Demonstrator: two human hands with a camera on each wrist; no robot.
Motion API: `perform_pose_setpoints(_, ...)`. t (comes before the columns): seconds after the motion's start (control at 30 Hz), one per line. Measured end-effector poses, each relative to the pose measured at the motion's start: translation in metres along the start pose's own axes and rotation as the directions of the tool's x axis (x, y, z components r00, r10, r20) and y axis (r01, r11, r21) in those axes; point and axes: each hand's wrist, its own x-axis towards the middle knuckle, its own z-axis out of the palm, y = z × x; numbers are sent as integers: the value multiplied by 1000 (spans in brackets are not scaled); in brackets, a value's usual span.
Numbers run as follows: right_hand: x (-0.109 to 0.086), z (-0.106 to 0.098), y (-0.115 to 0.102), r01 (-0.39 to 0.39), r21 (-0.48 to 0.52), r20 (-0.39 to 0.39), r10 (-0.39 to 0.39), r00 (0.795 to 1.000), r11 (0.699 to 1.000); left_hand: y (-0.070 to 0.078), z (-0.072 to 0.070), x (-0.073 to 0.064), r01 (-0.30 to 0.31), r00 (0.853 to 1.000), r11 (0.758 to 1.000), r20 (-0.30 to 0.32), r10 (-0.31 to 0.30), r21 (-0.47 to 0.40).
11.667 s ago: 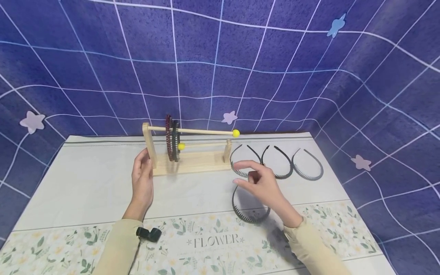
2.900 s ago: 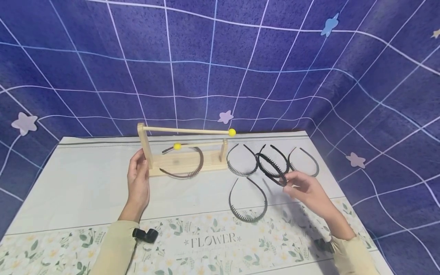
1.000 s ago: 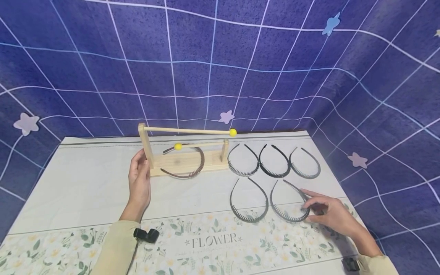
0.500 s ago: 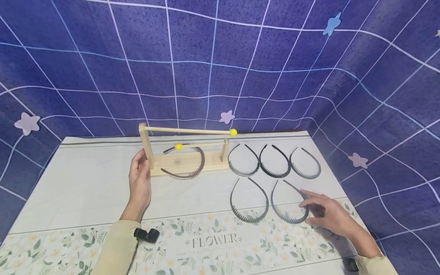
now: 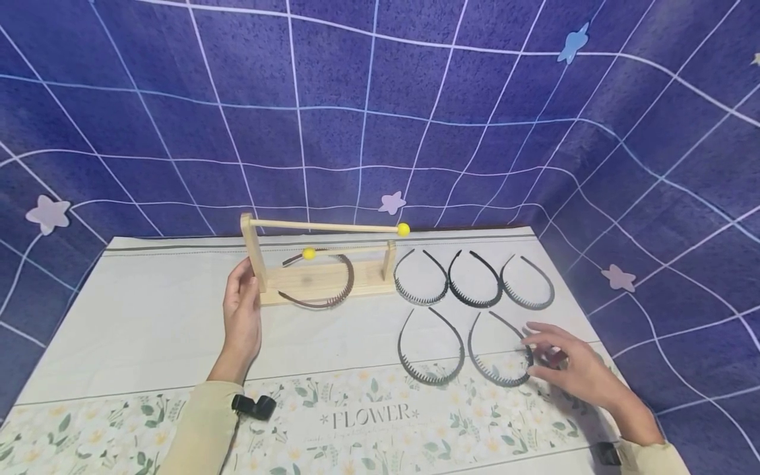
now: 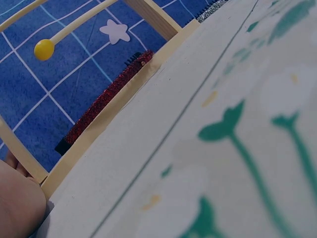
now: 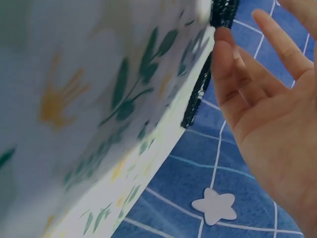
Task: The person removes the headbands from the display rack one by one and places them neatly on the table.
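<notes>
My left hand [image 5: 242, 315] holds the left upright of a wooden stand [image 5: 320, 280], thumb in front and fingers behind. Two rods with yellow ball tips run along the stand, and no headband hangs on them. A dark red toothed headband [image 5: 346, 280] lies on its base, showing glittery in the left wrist view. My right hand [image 5: 576, 366], fingers spread and loosely bent, is at the right side of a black headband [image 5: 501, 380] lying front right. Its fingertips are close to the band; whether they touch is unclear. To its left lies another black headband [image 5: 430, 379].
Behind these two, right of the stand, lie three more dark headbands in a row: one at left [image 5: 423, 301], one in the middle [image 5: 475, 303], one at right [image 5: 530, 306]. A floral white cloth [image 5: 166, 330] covers the table. Blue gridded fabric [image 5: 332, 132] rises behind.
The red and black headbands hung on the upper rod earlier. The red one now lies on the base. The right hand carried the black one to the front right, laid it down and loosened its fingers.
</notes>
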Motion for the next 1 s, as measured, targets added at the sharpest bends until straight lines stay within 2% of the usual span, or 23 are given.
perform_pose_setpoints(0.27, 21, 6, -17, -23, -10, -80, 22, 997, 1000, 0, 0, 0, 3, 1000, 1000, 5, -3, 5)
perform_pose_setpoints(0.47, 42, 19, -28, 14, 59, -127, -6, 992, 998, -1, -1, 0, 1, 1000, 1000, 4, -1, 9)
perform_pose_setpoints(0.7, 65, 38, -47, 88, 169, -175, -58, 983, 982, -1, -1, 0, 11, 1000, 1000, 15, -11, 28)
perform_pose_setpoints(1.0, 93, 58, -67, 74, 242, -174, -31, 984, 967, 0, -2, 0, 10, 1000, 999, 15, -11, 31)
